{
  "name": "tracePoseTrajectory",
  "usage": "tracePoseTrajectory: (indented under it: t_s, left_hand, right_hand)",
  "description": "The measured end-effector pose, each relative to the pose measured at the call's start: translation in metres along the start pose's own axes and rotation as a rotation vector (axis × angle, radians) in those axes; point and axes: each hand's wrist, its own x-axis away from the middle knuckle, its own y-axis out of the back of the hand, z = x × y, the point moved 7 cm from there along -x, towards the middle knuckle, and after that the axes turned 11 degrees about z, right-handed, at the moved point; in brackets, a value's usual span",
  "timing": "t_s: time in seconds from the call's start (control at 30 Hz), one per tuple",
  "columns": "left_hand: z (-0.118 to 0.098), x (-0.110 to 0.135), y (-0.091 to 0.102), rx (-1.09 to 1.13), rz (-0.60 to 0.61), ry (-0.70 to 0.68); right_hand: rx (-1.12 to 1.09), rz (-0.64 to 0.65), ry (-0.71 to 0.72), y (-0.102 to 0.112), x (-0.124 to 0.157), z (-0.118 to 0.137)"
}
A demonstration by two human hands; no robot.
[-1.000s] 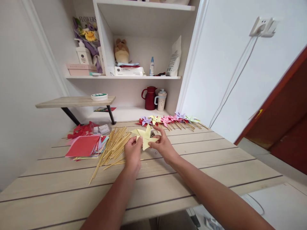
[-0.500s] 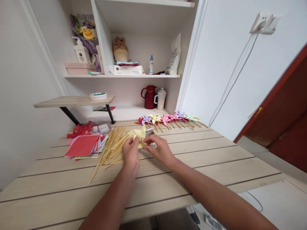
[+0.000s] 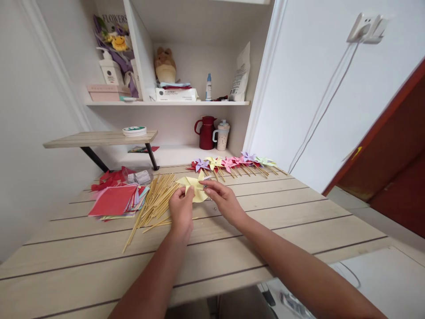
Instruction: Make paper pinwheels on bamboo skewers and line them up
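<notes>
A pale yellow paper pinwheel [image 3: 196,195] with folded blades is held above the table, pinched between the thumb and fingers of my left hand [image 3: 181,206]. Close to its right side is my right hand [image 3: 226,201], thumb and forefinger brought near each other. Something small and greyish shows by those fingertips; I cannot make out what it is. A small container behind that hand is mostly covered. Below it, tiny shiny bits [image 3: 215,208] lie on the wooden table [image 3: 265,248]. A heap of thin wooden sticks [image 3: 156,199] spreads just left of my left hand.
Stacked coloured paper squares [image 3: 114,201] and a clear plastic packet [image 3: 139,177] lie at the left. Several pinwheels on sticks [image 3: 229,165] line the back. Beyond stand a red jug [image 3: 207,133], a cup [image 3: 222,135] and a small raised shelf [image 3: 99,138].
My right hand has shifted slightly up and right, off the pinwheel's centre. The pinwheel now shows more of its face. My left hand keeps its pinch.
</notes>
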Motion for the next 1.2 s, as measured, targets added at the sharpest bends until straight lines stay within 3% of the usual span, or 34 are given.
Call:
tracePoseTrajectory:
  t_s: [0.13,0.3,0.47,0.7,0.97,1.2]
  left_hand:
    - [-0.001,0.000,0.001,-0.003,-0.006,-0.011]
    - [-0.003,0.000,0.001,-0.049,0.007,-0.039]
    - [-0.003,0.000,-0.003,-0.046,0.031,-0.029]
    - [-0.004,0.001,-0.011,-0.081,0.124,-0.026]
    - [-0.002,0.000,-0.011,-0.066,0.120,-0.017]
    - [0.002,-0.001,-0.009,-0.064,0.110,-0.002]
  right_hand:
    - [-0.130,0.023,0.014,-0.001,0.001,0.008]
    - [-0.122,0.107,0.014,-0.005,0.001,0.009]
    - [-0.029,0.092,-0.028,-0.004,0.000,0.002]
    - [-0.123,0.065,-0.043,-0.003,-0.002,-0.002]
    - [-0.106,0.111,-0.043,-0.006,-0.002,0.002]
    - [-0.057,0.075,-0.105,-0.002,-0.002,0.002]
